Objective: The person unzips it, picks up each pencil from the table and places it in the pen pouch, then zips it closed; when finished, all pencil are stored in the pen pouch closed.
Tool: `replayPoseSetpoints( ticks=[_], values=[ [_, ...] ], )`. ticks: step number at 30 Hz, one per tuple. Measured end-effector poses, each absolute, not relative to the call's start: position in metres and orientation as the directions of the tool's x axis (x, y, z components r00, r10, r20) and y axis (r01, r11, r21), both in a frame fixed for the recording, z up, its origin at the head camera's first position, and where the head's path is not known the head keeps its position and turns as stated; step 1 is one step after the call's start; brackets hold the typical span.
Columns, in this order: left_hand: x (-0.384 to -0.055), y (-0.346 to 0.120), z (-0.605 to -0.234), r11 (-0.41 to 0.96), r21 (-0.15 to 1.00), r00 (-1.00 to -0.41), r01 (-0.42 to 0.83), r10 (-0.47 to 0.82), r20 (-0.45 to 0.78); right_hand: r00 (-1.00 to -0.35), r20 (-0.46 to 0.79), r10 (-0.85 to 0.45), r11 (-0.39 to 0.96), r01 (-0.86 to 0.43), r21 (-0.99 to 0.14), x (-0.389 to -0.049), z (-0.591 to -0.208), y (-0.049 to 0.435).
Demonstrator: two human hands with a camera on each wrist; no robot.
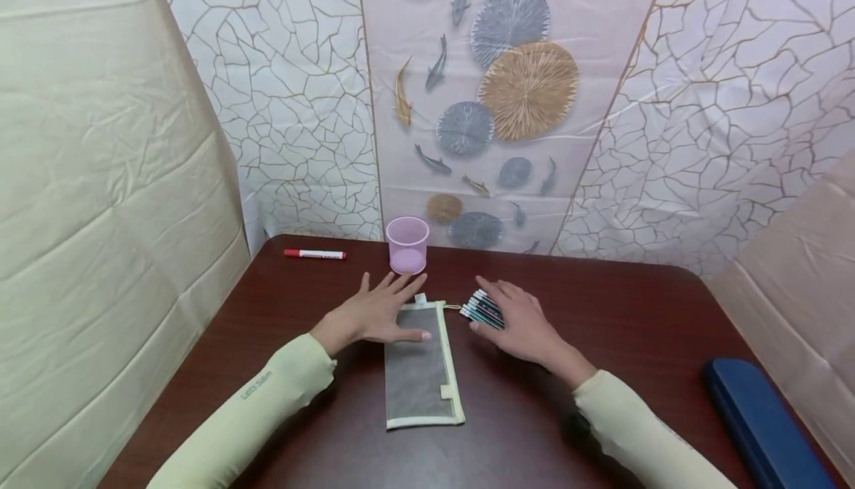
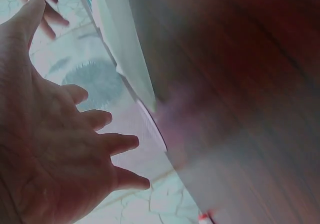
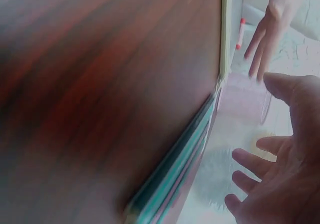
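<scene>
My left hand [image 1: 377, 316] is spread over the upper part of a grey mesh zip pouch [image 1: 417, 381] with cream edging, its thumb reaching across it. Nothing is in that hand; the left wrist view shows the fingers apart and the palm bare. To the right of the pouch lies a bundle of slim pens [image 1: 481, 308] with white ends and teal and dark barrels. Over it hovers my right hand [image 1: 524, 324], fingers extended, hiding part of the bundle. In the right wrist view a gap shows between the pens [image 3: 172, 169] and the fingers.
A pink cup [image 1: 407, 249] stands behind the pouch, just beyond the left fingertips. Toward the back left lies a red and white marker [image 1: 315, 254]. A long blue case [image 1: 764, 418] sits along the right edge of the dark wooden table [image 1: 634, 311]. Patterned cloth hangs behind.
</scene>
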State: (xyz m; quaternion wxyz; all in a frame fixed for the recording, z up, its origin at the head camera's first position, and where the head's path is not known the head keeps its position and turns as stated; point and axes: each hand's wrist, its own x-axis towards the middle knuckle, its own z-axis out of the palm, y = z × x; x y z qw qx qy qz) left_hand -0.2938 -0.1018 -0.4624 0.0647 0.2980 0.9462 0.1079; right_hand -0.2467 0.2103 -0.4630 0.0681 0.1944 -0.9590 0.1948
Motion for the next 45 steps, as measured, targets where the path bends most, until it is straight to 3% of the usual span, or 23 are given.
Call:
replayPoseSetpoints(
  ticks=[6,15,22,34,45],
  values=[
    [-0.307,-0.08,-0.466,0.769,0.246,-0.786,0.59,0.616,-0.041,-0.917,0.165,-0.364,0.849,-0.399,-0.347,-0.259,-0.467,0.179],
    [-0.325,-0.068,-0.474,0.785,0.189,-0.802,0.59,0.597,0.024,-0.923,0.212,-0.32,0.894,-0.368,-0.257,-0.273,-0.473,0.148],
    [-0.338,-0.06,-0.475,0.743,0.152,-0.758,0.652,0.642,0.114,-0.937,0.221,-0.272,0.917,-0.321,-0.235,-0.283,-0.475,0.14],
    [-0.347,-0.046,-0.469,0.75,0.182,-0.768,0.636,0.639,0.053,-0.918,0.263,-0.297,0.903,-0.359,-0.234,-0.296,-0.476,0.139],
    [-0.354,-0.048,-0.467,0.733,0.282,-0.768,0.619,0.64,0.021,-0.885,0.3,-0.356,0.91,-0.401,-0.102,-0.299,-0.471,0.131]
  ],
)
